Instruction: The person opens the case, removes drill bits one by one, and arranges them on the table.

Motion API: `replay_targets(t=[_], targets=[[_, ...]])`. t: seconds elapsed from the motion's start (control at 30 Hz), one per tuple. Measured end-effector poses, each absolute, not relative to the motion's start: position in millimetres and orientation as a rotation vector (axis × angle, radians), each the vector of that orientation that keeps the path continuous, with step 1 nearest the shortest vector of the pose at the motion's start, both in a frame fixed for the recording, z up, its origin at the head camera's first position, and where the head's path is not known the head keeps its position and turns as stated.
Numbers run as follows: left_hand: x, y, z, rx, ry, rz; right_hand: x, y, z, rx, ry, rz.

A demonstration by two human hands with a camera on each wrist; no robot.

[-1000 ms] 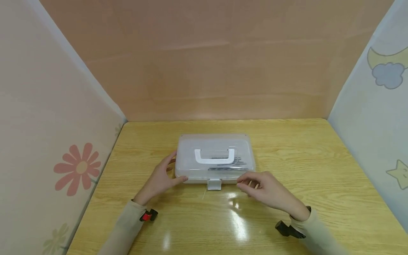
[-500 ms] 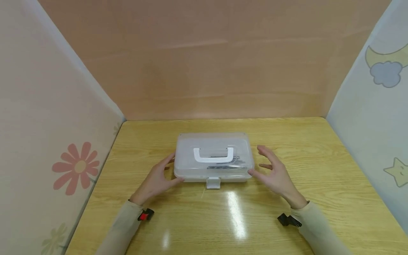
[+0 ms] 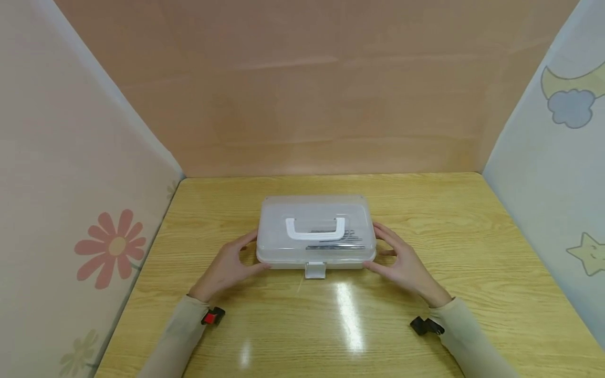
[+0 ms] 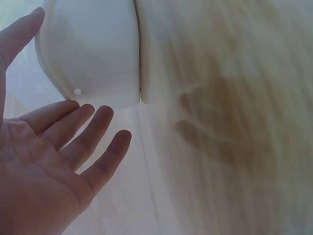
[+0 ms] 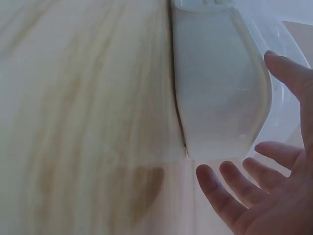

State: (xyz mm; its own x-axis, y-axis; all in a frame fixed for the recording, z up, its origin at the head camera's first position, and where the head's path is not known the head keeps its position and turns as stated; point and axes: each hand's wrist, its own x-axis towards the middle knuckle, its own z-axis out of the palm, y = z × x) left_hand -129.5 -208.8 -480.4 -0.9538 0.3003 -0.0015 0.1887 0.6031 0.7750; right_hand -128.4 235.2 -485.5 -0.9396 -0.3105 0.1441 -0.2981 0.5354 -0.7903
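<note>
A case with a translucent lid and a white base (image 3: pixel 279 236) rests on the table. Its lid is down, a white handle (image 3: pixel 315 236) lies on top, and thin dark sticks (image 3: pixel 336 247) show through the lid. A latch (image 3: pixel 315 270) sticks out at the front; whether it is fastened I cannot tell. My left hand (image 3: pixel 233 265) is at the case's left end, thumb at the front corner, fingers along the side. Mirroring it at the right end is my right hand (image 3: pixel 406 265). Both wrist views show the fingers spread and fairly straight, with the thumbs by the rim.
The wooden table (image 3: pixel 472 236) extends around the case on all sides. An orange-brown backdrop (image 3: pixel 331 105) stands behind it, and patterned panels rise at the left (image 3: pixel 56 173) and right (image 3: pixel 557 184). Each wrist wears a dark strap mount.
My right hand has moved from the front near the latch, outward and back to the right end, then closer in against the case. The left hand stays at the left end.
</note>
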Motion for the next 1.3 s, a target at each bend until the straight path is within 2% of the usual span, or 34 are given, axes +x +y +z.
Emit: replay_targets(t=[0.8, 1.3], targets=[[-130, -213, -470, 0.425, 2.761, 1.228, -128, 235, -476, -0.652, 2.798, -1.358], [-142, -209, -447, 0.485, 2.934, 1.173, -148, 232, -447, -0.720, 2.982, -1.364]])
